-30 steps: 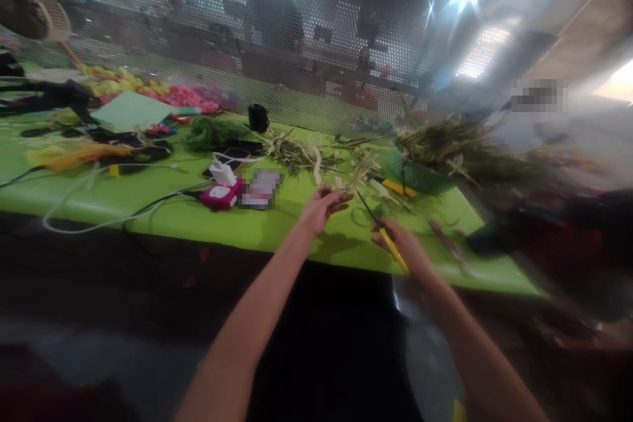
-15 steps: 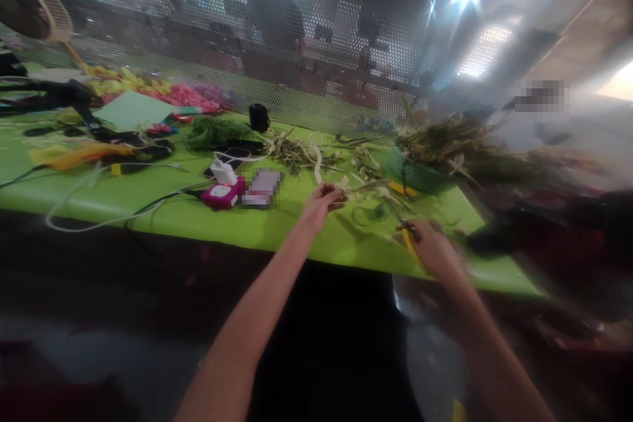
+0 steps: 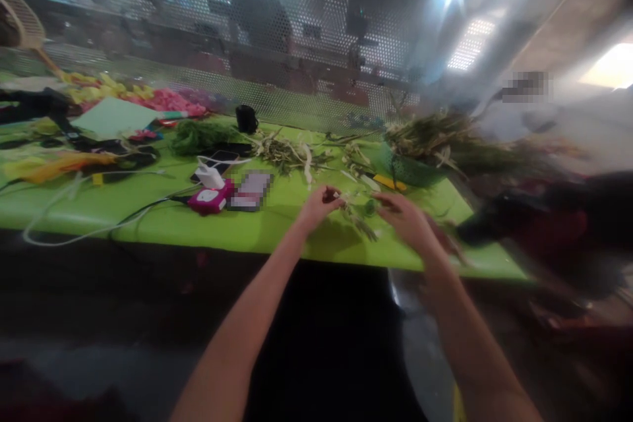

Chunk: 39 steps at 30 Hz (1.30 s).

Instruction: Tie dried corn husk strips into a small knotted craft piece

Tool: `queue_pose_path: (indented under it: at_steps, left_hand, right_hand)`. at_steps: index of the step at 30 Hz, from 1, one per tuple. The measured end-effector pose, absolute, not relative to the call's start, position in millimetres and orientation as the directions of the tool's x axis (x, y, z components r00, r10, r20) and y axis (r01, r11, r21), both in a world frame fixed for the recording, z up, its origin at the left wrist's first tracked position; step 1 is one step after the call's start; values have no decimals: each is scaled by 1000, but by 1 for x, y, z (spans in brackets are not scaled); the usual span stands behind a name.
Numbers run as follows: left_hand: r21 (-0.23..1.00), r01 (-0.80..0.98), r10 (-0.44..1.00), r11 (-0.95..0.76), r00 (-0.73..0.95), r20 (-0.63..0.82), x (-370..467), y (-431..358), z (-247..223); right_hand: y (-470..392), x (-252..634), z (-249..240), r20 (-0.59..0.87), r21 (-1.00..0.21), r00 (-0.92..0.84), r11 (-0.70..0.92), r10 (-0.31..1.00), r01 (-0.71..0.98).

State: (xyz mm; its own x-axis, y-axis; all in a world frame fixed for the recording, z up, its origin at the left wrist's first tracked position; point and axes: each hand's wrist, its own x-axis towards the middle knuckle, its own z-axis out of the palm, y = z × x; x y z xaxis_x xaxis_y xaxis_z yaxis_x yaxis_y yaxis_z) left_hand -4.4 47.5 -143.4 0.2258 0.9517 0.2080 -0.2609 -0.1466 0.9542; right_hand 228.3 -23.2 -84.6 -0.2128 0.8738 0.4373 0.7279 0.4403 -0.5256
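Note:
My left hand [image 3: 318, 206] is closed over the green table, its fingertips pinching a small sprig [image 3: 359, 221] of pale, dried-looking plant. The sprig's thin stems point down and to the right. My right hand [image 3: 403, 216] reaches in from the right with fingers stretched out and holds nothing that I can see. Just beyond its fingertips lies a small green coil [image 3: 370, 207], perhaps tape or thread. Behind both hands, pale strips and a loose heap of cut plant pieces [image 3: 281, 150] lie on the table [image 3: 277, 231].
A green basket [image 3: 413, 170] of dried stems stands at the right, a yellow strip [image 3: 389, 182] beside it. To the left are a phone [image 3: 251, 190], a magenta power socket [image 3: 210, 196] with cables, green fibre [image 3: 200, 137] and a black cup-like object [image 3: 246, 119]. Another person is at far right.
The yellow-handled scissors have left my right hand, which moved left towards the green coil and opened. The sprig in my left hand has swung round to point down and right.

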Motion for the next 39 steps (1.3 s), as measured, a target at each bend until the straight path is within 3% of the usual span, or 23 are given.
queue_pose_path:
  at_steps: [3, 5, 10, 14, 18, 29, 36, 39]
  left_hand:
    - [961, -222, 932, -164, 285, 224, -5, 44, -142]
    - [960, -223, 931, -169, 284, 230, -5, 42, -141]
    - [960, -261, 937, -101, 299, 180, -7, 39, -139]
    - [985, -104, 918, -139, 360, 167, -6, 41, -143]
    - [985, -25, 910, -171, 379, 167, -5, 42, -144]
    - [970, -238, 938, -38, 325, 117, -5, 32, -132]
    - [965, -94, 914, -245, 310, 262, 1, 33, -141]
    - [965, -81, 923, -250, 281, 263, 3, 35, -142]
  right_hand:
    - [-4, 191, -93, 386, -694, -239, 451, 891, 561]
    - [5, 177, -102, 276, -813, -245, 362, 929, 455]
    - [9, 166, -120, 184, -964, -46, 189, 982, 187]
    - [6, 164, -127, 191, -981, 50, 189, 980, 28]
    - [7, 166, -131, 228, -973, 50, 226, 972, 37]
    - [9, 160, -135, 166, -972, 35, 170, 985, -164]
    - [6, 159, -136, 173, -980, -10, 171, 985, -104]
    - [5, 157, -136, 186, -981, -3, 186, 982, -62]
